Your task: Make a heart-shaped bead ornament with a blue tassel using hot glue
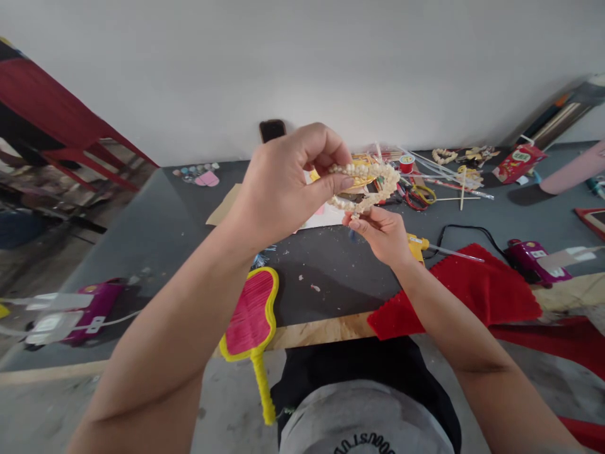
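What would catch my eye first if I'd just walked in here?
Probably the cream beaded loop, pinched between the left hand and the right hand above the grey table. Next, the pink fan-like piece with a yellow rim, its handle jutting past the table's near edge, and the bright red cloth near the right forearm.

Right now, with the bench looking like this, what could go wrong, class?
The pink fan with the yellow rim juts past the front edge of the table, so a light knock might tip it off. What looks like a yellow glue gun lies close to the right hand; if hot, a stray touch might burn. The cream beaded loop, pinched by that hand and the left hand, could bend if pulled.
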